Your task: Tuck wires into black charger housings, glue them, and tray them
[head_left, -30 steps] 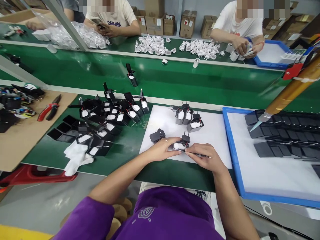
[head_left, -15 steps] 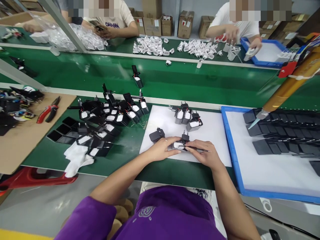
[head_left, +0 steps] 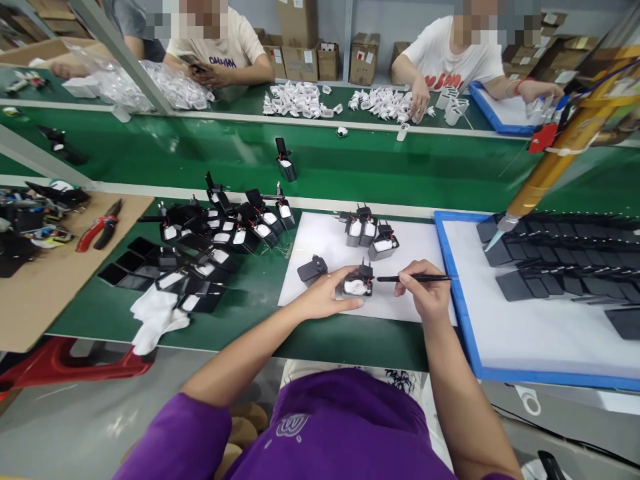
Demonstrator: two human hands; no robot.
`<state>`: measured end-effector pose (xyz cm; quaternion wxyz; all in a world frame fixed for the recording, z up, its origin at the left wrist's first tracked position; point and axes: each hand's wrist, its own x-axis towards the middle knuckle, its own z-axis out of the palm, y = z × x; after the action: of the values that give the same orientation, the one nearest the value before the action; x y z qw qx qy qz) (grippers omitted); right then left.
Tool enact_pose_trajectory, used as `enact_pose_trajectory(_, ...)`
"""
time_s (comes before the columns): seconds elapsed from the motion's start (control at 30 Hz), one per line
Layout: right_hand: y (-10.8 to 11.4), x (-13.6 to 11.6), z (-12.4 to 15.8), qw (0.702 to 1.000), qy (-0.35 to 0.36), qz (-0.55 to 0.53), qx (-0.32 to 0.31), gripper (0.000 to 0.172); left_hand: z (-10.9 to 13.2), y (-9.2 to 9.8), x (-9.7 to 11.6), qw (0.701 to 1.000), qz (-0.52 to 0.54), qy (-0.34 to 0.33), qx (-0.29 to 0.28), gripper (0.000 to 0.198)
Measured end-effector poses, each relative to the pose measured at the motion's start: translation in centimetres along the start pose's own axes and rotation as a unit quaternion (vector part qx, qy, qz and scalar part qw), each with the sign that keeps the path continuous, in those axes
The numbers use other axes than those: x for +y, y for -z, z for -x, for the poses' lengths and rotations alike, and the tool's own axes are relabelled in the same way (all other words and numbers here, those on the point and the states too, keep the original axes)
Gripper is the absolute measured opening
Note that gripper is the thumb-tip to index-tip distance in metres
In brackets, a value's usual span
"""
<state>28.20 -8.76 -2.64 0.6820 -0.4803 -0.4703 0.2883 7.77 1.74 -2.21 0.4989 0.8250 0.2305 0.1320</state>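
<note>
On a white sheet, my left hand has its thumb and fingers around the left side of an open black adapter case. White material fills this case, and a plug piece stands at its back edge. My right hand is closed on thin black tweezers, whose tip points left, just right of the case. Beside my left fingers lies a closed black adapter. Three open adapters stand farther back on the sheet.
Many open adapters and a white cloth lie left. Red-handled pliers rest on cardboard. A blue-rimmed tray holds black cases at right, below a hanging yellow tool. People work across the green belt.
My right hand has moved right, drawing the tweezers away from the case and turning them level. Adapters on the belt have shifted right. The person at the back right has spread their hands apart.
</note>
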Motion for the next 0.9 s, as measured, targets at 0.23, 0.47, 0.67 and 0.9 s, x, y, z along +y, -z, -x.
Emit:
enact_pose_trajectory(0.23, -0.6, 0.1, -0.3, 0.999, -0.016, 0.013, 0.048, 0.012, -1.3, -1.1, 1.7, 0.997, -0.009, 0.013, 0.076, 0.051)
enact_pose_trajectory(0.47, -0.6, 0.0, -0.5, 0.998, -0.022, 0.035, 0.056, 0.016, -2.1, -2.1, 0.1, 0.962, -0.195, -0.121, 0.145, 0.037)
enact_pose_trajectory(0.67, -0.6, -0.2, -0.7, 0.996, -0.023, 0.045, 0.076, 0.017, -1.5, -1.2, 0.9, 0.938, -0.288, -0.169, 0.095, 0.032)
enact_pose_trajectory(0.9, -0.7, -0.4, -0.8, 0.995, -0.02, 0.047, 0.084, 0.015, -0.1, -0.1, 3.6, 0.948, -0.289, -0.13, 0.033, 0.039)
